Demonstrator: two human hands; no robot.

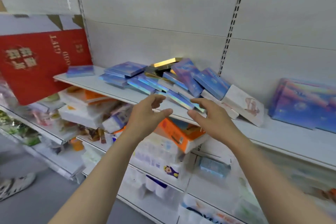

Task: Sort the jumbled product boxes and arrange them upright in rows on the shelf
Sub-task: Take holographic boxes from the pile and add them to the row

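Right now both hands reach toward the jumbled heap of blue holographic boxes lying flat and slanted on the white shelf, none upright yet. The left hand hovers just short of the shelf's front edge, its fingers loosely curled with the thumb apart, gripping nothing. The right hand is spread, fingers at the near corner of the lowest slanted box; whether they touch it I cannot tell.

The main risk, as I judge it, is the heap itself: the boxes lean on each other like tiles, so pulling a lower one could send the upper ones sliding forward off the shelf's front edge. The glossy faces look slippery, and a loose pinch might drop one. The white box tilted at the heap's right end could topple when its neighbours move.

A gold-edged dark box is mostly buried at the back, so its shape is unclear. A larger blue box is cut off at the right. Motion blur smears the lower shelves, the print on the boxes and the red gift box at left
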